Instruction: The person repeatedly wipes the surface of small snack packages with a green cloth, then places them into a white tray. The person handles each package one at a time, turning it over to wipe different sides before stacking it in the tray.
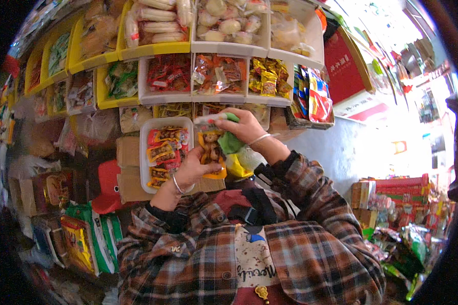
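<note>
My left hand (192, 167) grips the lower left side of an orange snack packet (212, 152) with brown round pieces showing through it. My right hand (242, 127) is just above and to the right, closed around a green-and-white object (229, 117) that I cannot make out exactly; a green cloth (230, 143) hangs below its fingers. Directly left of the packet is a white plastic tub (144, 152) holding several red and orange snack packets (164, 150).
Yellow bins (154, 49) and white bins (229, 48) of wrapped foods rise in tiers ahead. A cardboard box (129, 150) lies left of the tub, near a red plastic object (108, 183). Bagged goods stand lower left; a red carton (343, 65) is upper right.
</note>
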Tool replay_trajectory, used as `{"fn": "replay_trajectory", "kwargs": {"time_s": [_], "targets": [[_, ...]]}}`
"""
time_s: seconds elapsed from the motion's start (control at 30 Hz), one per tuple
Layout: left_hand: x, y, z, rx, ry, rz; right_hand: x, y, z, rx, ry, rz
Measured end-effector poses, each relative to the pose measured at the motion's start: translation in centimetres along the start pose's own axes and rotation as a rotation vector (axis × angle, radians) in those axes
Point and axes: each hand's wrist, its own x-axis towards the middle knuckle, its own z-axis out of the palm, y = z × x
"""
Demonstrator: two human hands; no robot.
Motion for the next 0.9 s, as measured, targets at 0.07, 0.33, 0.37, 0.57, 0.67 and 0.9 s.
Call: {"fn": "replay_trajectory", "kwargs": {"time_s": [0.07,0.33,0.37,0.57,0.67,0.9], "targets": [[0.0,1.0,0.9,-0.160,-0.001,-0.044,0.1,-1.6,0.9,0.113,0.008,0.079],[3.0,3.2,0.9,-0.283,0.088,0.047,-0.3,-1.9,-0.1,0.056,0.133,0.196],[3.6,3.3,0.5,-0.338,0.046,0.095,-0.2,-1.6,-0.8,0.164,0.175,0.230],[6.7,3.2,-2.5,-0.462,-0.075,0.071,-0.7,-2.7,-4.6,0.373,0.725,0.007],[7.0,3.2,-1.8,-0.455,-0.101,0.063,-1.1,-5.0,-4.4,0.382,0.623,-0.146],[4.7,3.9,4.8,-0.575,-0.301,0.127,-2.3,-5.2,-0.7,-0.927,0.270,-0.827]]}}
